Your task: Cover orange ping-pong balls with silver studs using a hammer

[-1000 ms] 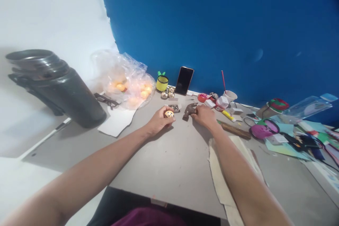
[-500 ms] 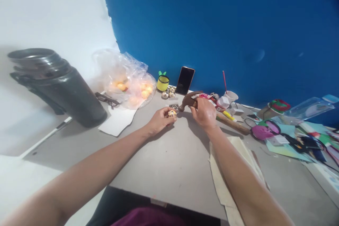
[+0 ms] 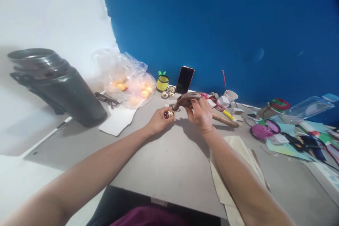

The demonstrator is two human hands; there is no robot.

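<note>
Over desk (image 3: 164, 169), arms (image 3: 106, 159) fwd, L hand (image 3: 158, 121) curled round ball (image 3: 170, 114), R hand (image 3: 202, 114) clasping hammer (image 3: 185, 101)

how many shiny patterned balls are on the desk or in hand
4: one ball in the left hand, and three more balls clustered by the yellow cup; others may be hidden.

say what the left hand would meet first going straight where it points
Probably the claw hammer in the right hand, just past the patterned ball the left hand holds, though its height is unclear.

Cluttered desk (image 3: 164, 169), blue-walled room
</note>
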